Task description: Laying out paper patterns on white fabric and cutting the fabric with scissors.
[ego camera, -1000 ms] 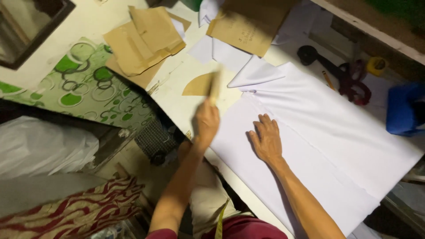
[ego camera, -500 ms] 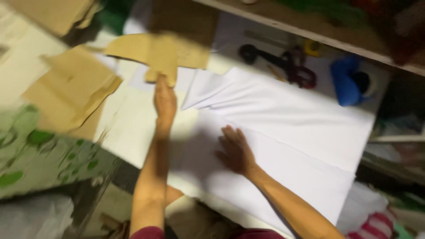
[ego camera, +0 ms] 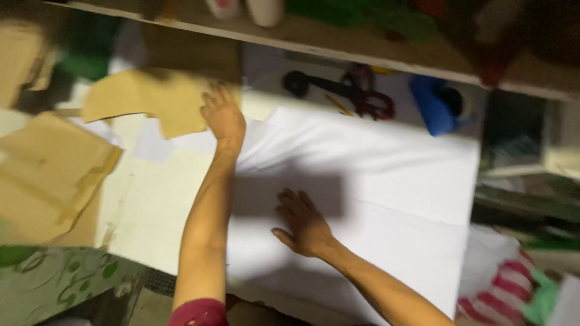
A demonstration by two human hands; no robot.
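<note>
left hand point(ego camera: 223, 118) has slid up onto the brown paper pattern point(ego camera: 151, 102), fingers spread flat | right hand point(ego camera: 305, 223) still splayed, pinning the white cloth point(ego camera: 386, 181) | scissors point(ego camera: 344, 90) untouched

— Where does the head view look from?
— From above, steeply down and close on the white fabric point(ego camera: 386, 181), forearms entering from the bottom edge.
— A second view?
— Only this one, somewhat blurred.

Pretty dim and smeared with motion blur on my feed; white cloth point(ego camera: 374, 181) glares, hard shadow across its middle.
</note>
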